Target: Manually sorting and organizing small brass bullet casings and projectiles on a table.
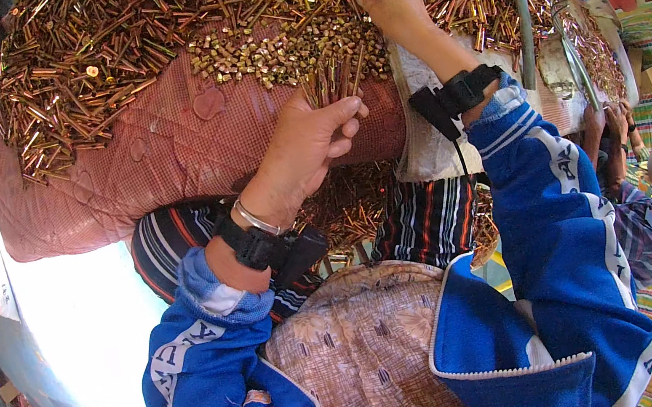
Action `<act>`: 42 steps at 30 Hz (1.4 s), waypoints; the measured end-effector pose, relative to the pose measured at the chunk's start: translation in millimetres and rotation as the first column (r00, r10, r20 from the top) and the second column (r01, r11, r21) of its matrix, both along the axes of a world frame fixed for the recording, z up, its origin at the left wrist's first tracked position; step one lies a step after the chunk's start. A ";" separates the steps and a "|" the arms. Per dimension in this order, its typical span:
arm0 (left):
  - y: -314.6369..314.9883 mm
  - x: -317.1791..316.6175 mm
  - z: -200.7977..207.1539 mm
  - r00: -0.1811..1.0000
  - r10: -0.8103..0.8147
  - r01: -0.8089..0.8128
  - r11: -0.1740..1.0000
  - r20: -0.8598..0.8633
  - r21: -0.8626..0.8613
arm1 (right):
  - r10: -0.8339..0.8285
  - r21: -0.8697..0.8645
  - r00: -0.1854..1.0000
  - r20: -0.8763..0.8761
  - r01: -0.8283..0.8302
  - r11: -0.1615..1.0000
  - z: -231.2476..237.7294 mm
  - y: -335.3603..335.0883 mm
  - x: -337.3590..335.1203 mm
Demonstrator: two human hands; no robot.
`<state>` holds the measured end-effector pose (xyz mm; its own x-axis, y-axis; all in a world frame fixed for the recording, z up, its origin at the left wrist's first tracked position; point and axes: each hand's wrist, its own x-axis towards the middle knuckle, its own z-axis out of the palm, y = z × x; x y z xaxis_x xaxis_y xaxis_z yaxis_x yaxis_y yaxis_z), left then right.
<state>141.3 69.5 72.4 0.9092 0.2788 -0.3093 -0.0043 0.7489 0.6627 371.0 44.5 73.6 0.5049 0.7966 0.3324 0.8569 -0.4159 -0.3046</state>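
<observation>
Left hand (308, 142) clasps a fan of slim, copper-coloured metallic rods (334, 81) over a red quilted fabric cushion (127, 184)

Nearest, on the near side of the cushion, a brown, loosely woven-looking patterned cloth (365, 342) covers the lap, flanked by smooth blue jacket sleeves with white lettered bands. Black trousers with orange and white stripes (427, 221) run up to the cushion's near edge, and more loose copper-coloured rods (353, 203) show below that edge. A creased, whitish translucent sheet (428, 119) drapes over the cushion's right part.

The cushion's waffled cover bulges softly, dimpled by stitching. Over its near slope the left hand is closed around the rods, which are straight, narrow and glossy, standing roughly upright with their ends spread unevenly above the thumb.

Just beyond them, on the cushion's top, lies a patch of small, stubby, shiny brass-coloured pieces (260, 56). Farther, toward the cushion's right, the right hand (395, 7) has its fingers bent at a big tangled heap of similar rods (86, 37) covering the cushion's far part; whether it pinches one I cannot tell.
</observation>
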 end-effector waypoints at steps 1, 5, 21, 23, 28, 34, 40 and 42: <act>-0.7 0.5 0.5 1.000 -0.002 0.002 1.000 0.001 -0.002 | 0.025 0.014 1.000 -0.012 -0.025 1.000 -0.1 -1.6 3.9; -1.3 -0.8 2.4 1.000 0.026 -0.026 1.000 -0.015 0.016 | 0.049 0.008 0.998 0.048 -0.050 0.999 12.3 -26.2 -1.2; -2.8 -1.1 -3.0 0.996 -0.032 0.050 0.973 -0.085 0.225 | 0.143 0.212 0.372 -0.917 0.150 0.966 31.0 -85.9 -53.7; -1.4 -1.4 -4.8 0.996 -0.052 0.067 0.973 -0.070 0.219 | 0.331 0.352 0.124 -0.936 0.241 0.905 29.6 -85.7 -62.1; -0.9 -0.6 -4.5 0.995 -0.074 0.086 0.976 -0.068 0.200 | 0.460 0.413 -0.074 -0.885 0.333 0.848 32.2 -80.8 -76.2; -2.3 -0.3 -4.6 0.993 -0.073 0.091 0.975 -0.092 0.203 | 0.362 0.334 -0.030 -0.932 0.318 0.887 27.9 -83.5 -71.8; -6.5 -0.8 2.3 0.995 -0.059 0.076 0.974 -0.085 0.213 | 0.359 0.344 0.010 -0.933 0.319 0.883 25.9 -89.4 -72.1; -5.8 -1.4 1.3 0.993 -0.057 0.080 0.972 -0.107 0.219 | 0.370 0.347 -0.017 -0.929 0.312 0.885 25.7 -89.9 -74.2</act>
<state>139.9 63.6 73.7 0.8966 0.2888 -0.3358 0.1159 0.5788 0.8072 296.8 -45.4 99.3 0.5557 0.7972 -0.2358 -0.4333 0.0357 -0.9005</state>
